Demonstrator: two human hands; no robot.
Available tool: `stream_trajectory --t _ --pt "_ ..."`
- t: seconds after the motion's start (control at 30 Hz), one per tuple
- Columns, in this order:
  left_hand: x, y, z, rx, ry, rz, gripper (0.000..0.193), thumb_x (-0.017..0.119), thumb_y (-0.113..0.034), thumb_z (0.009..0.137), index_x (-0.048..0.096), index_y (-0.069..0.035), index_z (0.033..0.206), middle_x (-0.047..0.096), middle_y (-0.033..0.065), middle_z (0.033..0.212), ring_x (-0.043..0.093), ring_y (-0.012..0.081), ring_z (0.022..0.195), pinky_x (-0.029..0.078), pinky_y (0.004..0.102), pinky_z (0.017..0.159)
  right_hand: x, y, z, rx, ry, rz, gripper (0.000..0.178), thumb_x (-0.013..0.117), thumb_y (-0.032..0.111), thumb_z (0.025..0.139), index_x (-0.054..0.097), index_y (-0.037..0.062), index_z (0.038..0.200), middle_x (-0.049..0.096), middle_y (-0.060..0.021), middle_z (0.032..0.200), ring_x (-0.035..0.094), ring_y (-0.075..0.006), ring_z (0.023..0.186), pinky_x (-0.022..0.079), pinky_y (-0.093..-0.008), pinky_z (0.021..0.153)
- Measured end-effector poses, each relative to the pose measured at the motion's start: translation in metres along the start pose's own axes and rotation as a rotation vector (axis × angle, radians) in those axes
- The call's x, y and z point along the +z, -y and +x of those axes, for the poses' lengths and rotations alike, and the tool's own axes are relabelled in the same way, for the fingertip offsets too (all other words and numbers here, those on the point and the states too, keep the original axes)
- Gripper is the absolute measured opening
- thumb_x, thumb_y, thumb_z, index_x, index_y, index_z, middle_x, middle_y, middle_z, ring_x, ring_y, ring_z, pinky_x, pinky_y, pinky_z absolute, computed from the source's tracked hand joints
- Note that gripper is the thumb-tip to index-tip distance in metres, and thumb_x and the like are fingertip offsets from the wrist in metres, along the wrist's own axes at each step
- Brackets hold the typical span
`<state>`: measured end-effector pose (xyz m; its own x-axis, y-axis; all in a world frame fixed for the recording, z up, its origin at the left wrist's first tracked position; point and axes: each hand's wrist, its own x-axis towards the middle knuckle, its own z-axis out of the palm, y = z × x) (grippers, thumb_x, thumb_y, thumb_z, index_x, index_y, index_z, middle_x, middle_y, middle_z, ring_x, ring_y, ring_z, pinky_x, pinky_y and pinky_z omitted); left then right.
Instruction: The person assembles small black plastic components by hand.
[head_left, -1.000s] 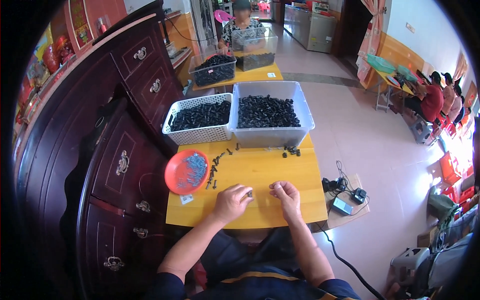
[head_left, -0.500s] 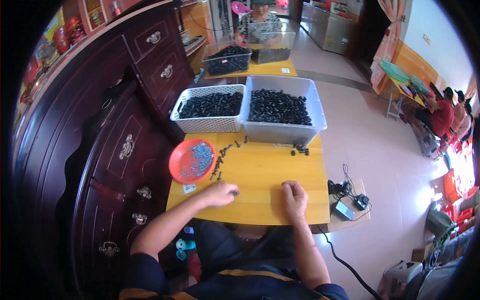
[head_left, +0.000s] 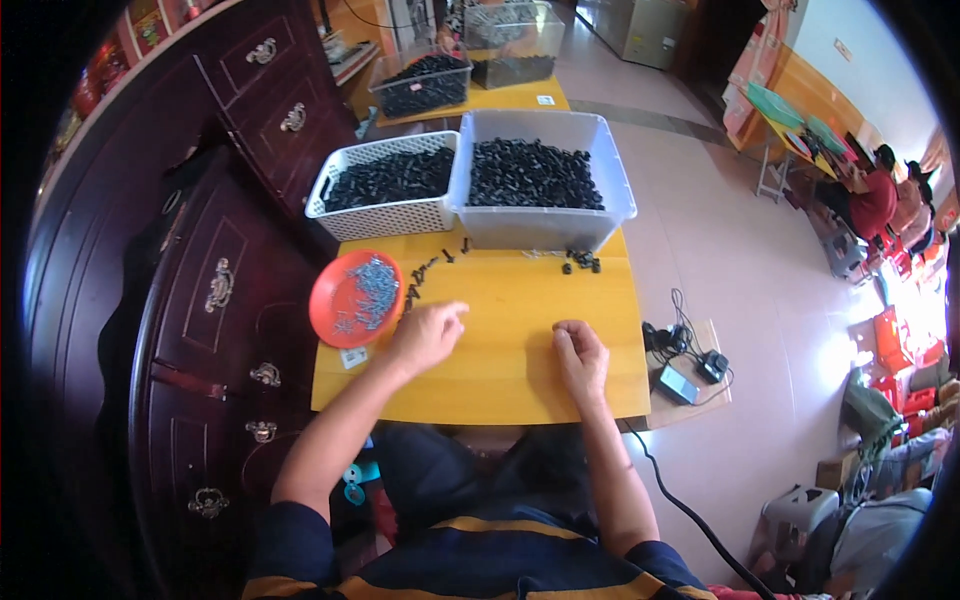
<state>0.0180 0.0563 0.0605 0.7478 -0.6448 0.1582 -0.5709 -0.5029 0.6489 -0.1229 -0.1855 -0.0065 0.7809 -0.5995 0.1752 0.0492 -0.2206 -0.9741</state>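
Note:
My left hand [head_left: 428, 335] is over the table's left half, fingers bent inward, beside a line of small black plastic parts [head_left: 417, 281] whose near end it covers. What its fingers hold, if anything, does not show. Close to the table's right side, my right hand [head_left: 583, 362] is closed with thumb against fingers; anything inside is hidden. Left of the black parts sits a red-orange round dish [head_left: 325, 295] with many silvery screws [head_left: 374, 290]. Beyond the hands stand a white perforated basket [head_left: 400, 219] and a clear plastic bin [head_left: 540, 232], both full of black parts.
A few black pieces [head_left: 580, 264] and silvery screws [head_left: 540, 254] lie before the bin. Dark wooden cabinets [head_left: 190, 290] rise along the left. At right, a low board [head_left: 712, 398] carries adapters and cables. A person sits behind another table with two clear bins [head_left: 425, 100].
My left hand has moved away from me, toward the black parts, and the dark piece seen at its fingertips no longer shows. My right hand stays nearly in place. The view has shifted.

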Motion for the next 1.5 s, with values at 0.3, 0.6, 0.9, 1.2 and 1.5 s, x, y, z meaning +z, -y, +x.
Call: stream_trajectory --t 0.3,0.6,0.9,1.2,1.5 --pt "0.047 -0.011 -0.045 0.054 -0.229 0.057 0.013 0.067 -0.009 0.088 0.071 -0.006 0.100 0.068 0.0132 0.089 0.068 0.0343 0.081 0.055 0.0416 0.072 -0.026 -0.016 0.109 -0.216 -0.150 -0.629 0.026 0.069 0.013 0.090 0.070 0.0098 0.115 0.068 -0.0129 0.114 0.066 -0.0330 0.105 0.053 -0.0451 0.090" --pt "0.047 -0.009 -0.041 0.050 -0.222 0.021 0.013 0.069 -0.004 0.085 0.070 -0.004 0.098 0.068 0.0130 0.086 0.068 0.0329 0.077 0.055 0.0395 0.068 -0.021 -0.029 0.131 -0.214 -0.157 -0.854 0.024 0.071 0.020 0.088 0.072 0.0159 0.112 0.067 -0.0110 0.108 0.063 -0.0344 0.106 0.051 -0.0453 0.091" --pt "0.047 -0.007 -0.037 0.051 -0.232 -0.010 0.013 0.069 -0.002 0.085 0.071 -0.004 0.098 0.069 0.0124 0.088 0.070 0.0325 0.077 0.055 0.0379 0.067 -0.029 -0.022 0.119 -0.227 -0.090 -0.914 0.018 0.071 0.020 0.087 0.073 0.0126 0.102 0.068 -0.0111 0.106 0.064 -0.0349 0.104 0.053 -0.0458 0.089" --pt "0.048 -0.007 -0.038 0.023 -0.219 -0.067 0.013 0.069 -0.002 0.085 0.071 -0.004 0.098 0.068 0.0139 0.086 0.068 0.0336 0.076 0.054 0.0393 0.066 -0.028 -0.025 0.149 -0.149 -0.087 -0.759 0.021 0.065 0.023 0.093 0.072 0.0128 0.111 0.069 -0.0129 0.110 0.066 -0.0356 0.104 0.053 -0.0465 0.089" --pt "0.050 -0.007 -0.036 0.047 -0.238 -0.035 0.012 0.069 -0.003 0.086 0.071 -0.004 0.098 0.064 0.0112 0.079 0.065 0.0277 0.067 0.051 0.0359 0.061 -0.035 -0.036 0.154 -0.193 -0.116 -0.708 0.020 0.067 0.022 0.091 0.074 0.0109 0.106 0.071 -0.0122 0.102 0.068 -0.0329 0.099 0.054 -0.0447 0.086"
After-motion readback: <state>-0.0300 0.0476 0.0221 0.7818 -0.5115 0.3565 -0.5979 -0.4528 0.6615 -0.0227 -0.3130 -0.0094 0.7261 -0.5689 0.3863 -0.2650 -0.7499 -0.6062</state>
